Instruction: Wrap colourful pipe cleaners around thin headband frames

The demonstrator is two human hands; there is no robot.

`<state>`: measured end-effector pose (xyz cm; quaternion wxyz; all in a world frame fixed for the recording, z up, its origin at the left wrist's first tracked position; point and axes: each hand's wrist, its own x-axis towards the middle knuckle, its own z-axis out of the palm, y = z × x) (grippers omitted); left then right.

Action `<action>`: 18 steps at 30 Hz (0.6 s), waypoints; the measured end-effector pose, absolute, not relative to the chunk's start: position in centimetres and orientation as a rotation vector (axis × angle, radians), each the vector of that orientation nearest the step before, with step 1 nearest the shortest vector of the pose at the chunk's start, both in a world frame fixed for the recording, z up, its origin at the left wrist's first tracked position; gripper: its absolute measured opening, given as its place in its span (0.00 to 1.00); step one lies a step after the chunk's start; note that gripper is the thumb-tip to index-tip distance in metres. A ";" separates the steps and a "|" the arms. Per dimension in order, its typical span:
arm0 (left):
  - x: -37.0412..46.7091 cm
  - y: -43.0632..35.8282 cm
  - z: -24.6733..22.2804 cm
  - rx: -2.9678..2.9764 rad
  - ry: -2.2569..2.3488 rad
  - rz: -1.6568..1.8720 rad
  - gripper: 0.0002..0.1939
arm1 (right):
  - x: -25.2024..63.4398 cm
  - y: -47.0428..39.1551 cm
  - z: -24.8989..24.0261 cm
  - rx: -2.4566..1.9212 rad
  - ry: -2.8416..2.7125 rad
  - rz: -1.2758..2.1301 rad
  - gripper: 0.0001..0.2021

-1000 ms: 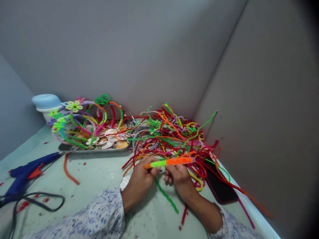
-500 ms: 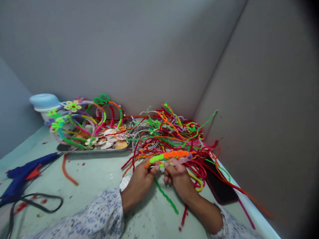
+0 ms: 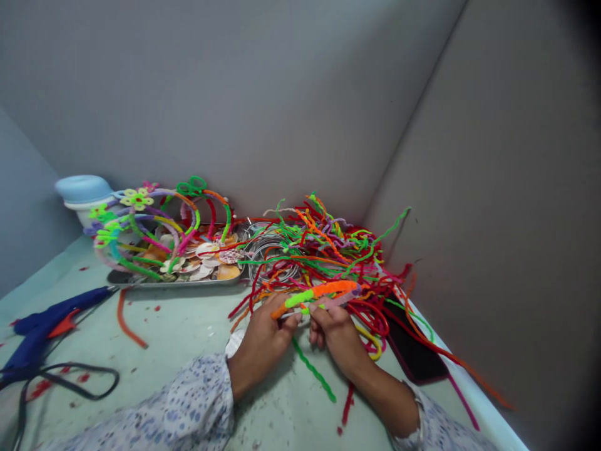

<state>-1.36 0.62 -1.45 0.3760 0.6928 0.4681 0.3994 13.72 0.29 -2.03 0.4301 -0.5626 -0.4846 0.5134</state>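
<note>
Between my hands is a headband (image 3: 334, 288) wrapped in fuzzy pipe cleaner, with orange, lime green and purple sections. My left hand (image 3: 265, 335) is closed around its orange left end. My right hand (image 3: 335, 332) pinches the nearer side, where a lime green wrap meets a pale purple one. A bare pale stretch of the band shows between the two hands. Just below them, a green pipe cleaner (image 3: 313, 371) lies on the table. Behind the hands spreads a big tangle of pipe cleaners (image 3: 323, 244) in red, green, orange and purple.
On the left, a metal tray (image 3: 188, 285) holds shells and several flower-topped headbands (image 3: 141, 232). A blue glue gun (image 3: 51, 322) with a black cord lies nearer. Silver wire coils (image 3: 263, 254) sit mid-table. A dark phone (image 3: 417, 354) rests by the right edge, and a blue-lidded container (image 3: 84, 194) stands behind.
The headband has tilted very slightly, its top edge shifting a little. Both hands keep nearly the same place and grip.
</note>
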 end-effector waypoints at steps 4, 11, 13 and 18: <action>-1.4 0.6 -1.2 1.889 1.234 0.997 0.06 | 13.7 0.3 -1.8 -1.411 -1.208 1.290 0.13; -1.4 0.6 -0.8 2.007 1.256 0.984 0.07 | 13.7 0.3 -1.6 -1.408 -1.200 1.307 0.12; -1.5 0.5 -0.8 2.030 1.252 0.968 0.07 | 13.7 0.3 -1.6 -1.409 -1.190 1.310 0.12; -1.5 0.4 -0.7 2.056 1.273 0.940 0.08 | 13.6 0.2 -1.6 -1.407 -1.197 1.308 0.13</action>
